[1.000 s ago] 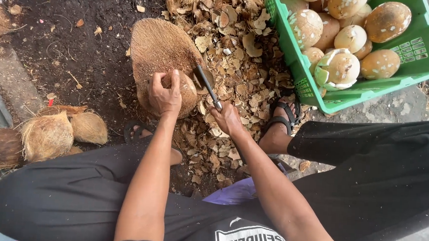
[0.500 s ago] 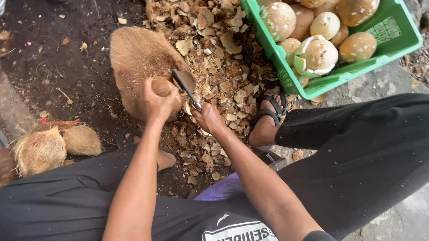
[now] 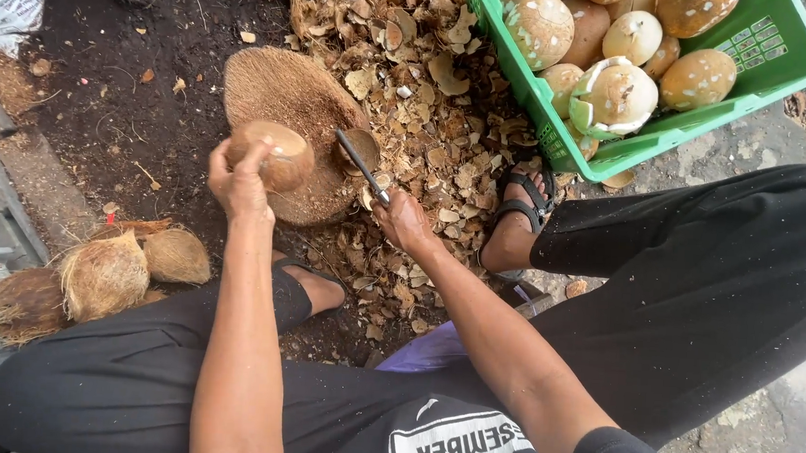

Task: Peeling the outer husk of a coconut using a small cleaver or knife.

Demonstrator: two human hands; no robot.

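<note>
Your left hand (image 3: 238, 174) is clenched around a brown coconut (image 3: 277, 153), pressing it down on the round fibrous chopping block (image 3: 285, 93), with the thumb and fingers wrapped over the near side of the shell. Your right hand (image 3: 405, 222) grips the handle of a knife (image 3: 360, 165), and its blade slants up and to the left, away from you, so the tip ends just beside the coconut's right flank. The blade's long axis runs from your right hand toward the coconut, and between tip and shell a small curved piece of shell (image 3: 363, 147) lies on the block. So the coconut lies to the left of the knife tip, close but apart, and your left fingers sit on the side away from the blade.
</note>
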